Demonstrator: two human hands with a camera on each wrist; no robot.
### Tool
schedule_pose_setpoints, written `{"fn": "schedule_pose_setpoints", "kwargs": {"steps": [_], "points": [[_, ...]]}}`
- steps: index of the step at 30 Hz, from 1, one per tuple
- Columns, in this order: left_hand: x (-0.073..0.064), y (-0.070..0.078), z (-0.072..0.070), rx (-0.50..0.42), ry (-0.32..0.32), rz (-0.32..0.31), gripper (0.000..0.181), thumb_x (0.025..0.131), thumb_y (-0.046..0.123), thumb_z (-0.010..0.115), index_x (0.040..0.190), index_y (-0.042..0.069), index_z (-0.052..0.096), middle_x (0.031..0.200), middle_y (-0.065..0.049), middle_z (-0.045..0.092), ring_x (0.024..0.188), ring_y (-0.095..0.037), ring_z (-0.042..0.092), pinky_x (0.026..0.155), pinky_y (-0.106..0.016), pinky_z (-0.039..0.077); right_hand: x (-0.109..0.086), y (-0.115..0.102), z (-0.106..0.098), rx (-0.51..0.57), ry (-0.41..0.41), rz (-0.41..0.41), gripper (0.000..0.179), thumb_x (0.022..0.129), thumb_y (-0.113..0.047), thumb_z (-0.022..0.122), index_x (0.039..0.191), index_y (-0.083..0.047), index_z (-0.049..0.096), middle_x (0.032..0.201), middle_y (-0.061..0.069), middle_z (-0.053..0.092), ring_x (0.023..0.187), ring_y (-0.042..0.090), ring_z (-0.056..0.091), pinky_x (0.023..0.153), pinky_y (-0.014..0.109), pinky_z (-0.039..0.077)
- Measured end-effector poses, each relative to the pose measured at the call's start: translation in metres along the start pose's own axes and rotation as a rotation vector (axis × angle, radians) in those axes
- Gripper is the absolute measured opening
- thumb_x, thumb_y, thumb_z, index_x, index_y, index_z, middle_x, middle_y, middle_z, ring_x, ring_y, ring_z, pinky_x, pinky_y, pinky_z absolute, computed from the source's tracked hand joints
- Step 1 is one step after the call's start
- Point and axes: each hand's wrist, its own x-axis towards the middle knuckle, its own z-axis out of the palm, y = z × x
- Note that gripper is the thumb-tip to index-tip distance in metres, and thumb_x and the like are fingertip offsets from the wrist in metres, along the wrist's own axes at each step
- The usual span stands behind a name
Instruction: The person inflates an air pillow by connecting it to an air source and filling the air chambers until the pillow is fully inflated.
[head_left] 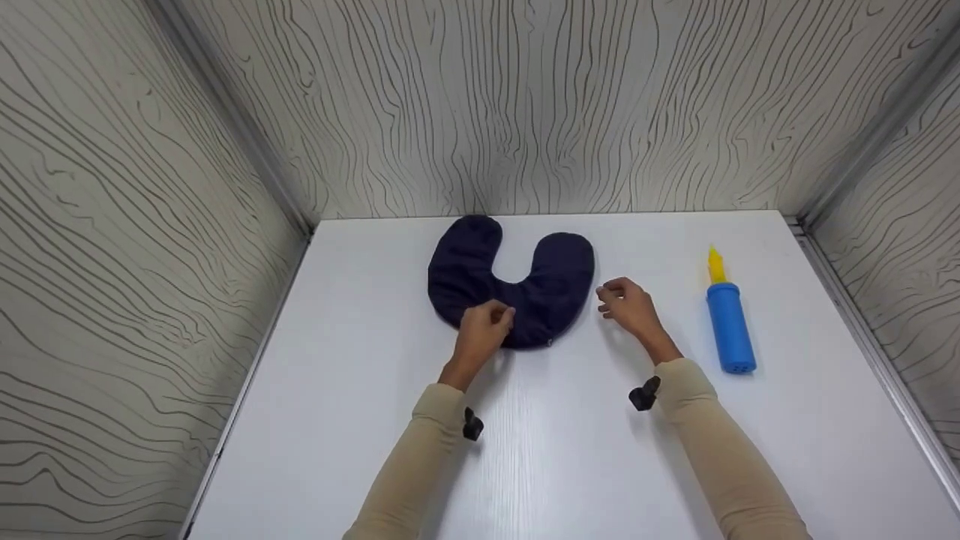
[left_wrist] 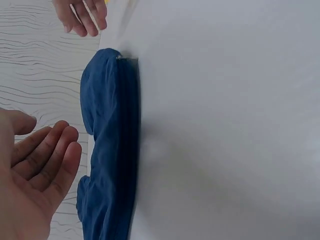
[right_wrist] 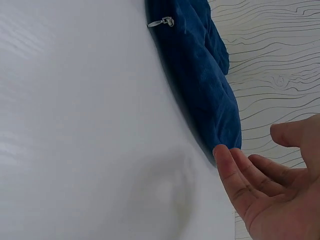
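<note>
A dark blue U-shaped neck pillow (head_left: 465,281) lies flat toward the back of the white table, its opening facing the back wall. A small metal zipper pull (right_wrist: 161,22) hangs at its outer edge. Over the pillow's near left curve hovers my left hand (head_left: 482,330); in the left wrist view its fingers are loosely bent, with nothing between them and the thumb. My right hand (head_left: 630,307) is just off the pillow's right side, thumb apart from the relaxed fingers, holding nothing. In the right wrist view its fingertips overlap the pillow's end.
On the right side of the table (head_left: 360,360) lies a blue hand pump (head_left: 730,326) with a yellow nozzle (head_left: 715,266) pointing to the back. Wood-patterned panels (head_left: 525,105) rise behind the table and at both sides.
</note>
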Motion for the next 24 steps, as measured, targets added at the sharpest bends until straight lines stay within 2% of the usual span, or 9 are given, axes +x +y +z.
{"fn": "schedule_pose_setpoints", "kwargs": {"steps": [7, 12, 19, 24], "points": [[-0.005, 0.005, 0.016, -0.048, -0.022, -0.023, 0.02, 0.105, 0.017, 0.067, 0.104, 0.001, 0.078, 0.081, -0.003, 0.076, 0.07, -0.006, 0.068, 0.065, -0.021, 0.058, 0.0, -0.001, 0.006, 0.048, -0.02, 0.107, 0.048, 0.111, -0.033, 0.054, 0.14, 0.005, 0.054, 0.135, 0.027, 0.066, 0.101, 0.021, 0.078, 0.086, 0.028, 0.061], [-0.008, 0.009, 0.027, -0.089, -0.036, -0.047, 0.019, 0.105, 0.014, 0.066, 0.1, -0.001, 0.077, 0.079, -0.004, 0.076, 0.068, -0.006, 0.068, 0.063, -0.021, 0.057, -0.001, -0.002, 0.01, 0.08, -0.026, 0.158, 0.049, 0.111, -0.034, 0.053, 0.14, 0.005, 0.053, 0.135, 0.024, 0.065, 0.096, 0.012, 0.077, 0.087, 0.027, 0.059], [-0.01, 0.014, 0.046, -0.017, -0.04, -0.073, 0.018, 0.104, 0.018, 0.068, 0.098, 0.004, 0.079, 0.078, -0.001, 0.075, 0.066, -0.004, 0.063, 0.062, -0.02, 0.052, -0.001, -0.001, 0.02, 0.14, -0.023, 0.205, 0.048, 0.111, -0.031, 0.051, 0.142, 0.006, 0.049, 0.131, 0.022, 0.065, 0.093, 0.011, 0.075, 0.088, 0.025, 0.061], [-0.013, 0.014, 0.056, 0.042, -0.057, -0.099, 0.02, 0.103, 0.021, 0.069, 0.097, 0.005, 0.079, 0.081, -0.001, 0.076, 0.061, -0.004, 0.062, 0.059, -0.022, 0.054, -0.001, -0.002, 0.028, 0.196, -0.03, 0.23, 0.046, 0.111, -0.03, 0.053, 0.138, 0.006, 0.049, 0.124, 0.022, 0.068, 0.093, 0.015, 0.077, 0.085, 0.026, 0.063]]}}
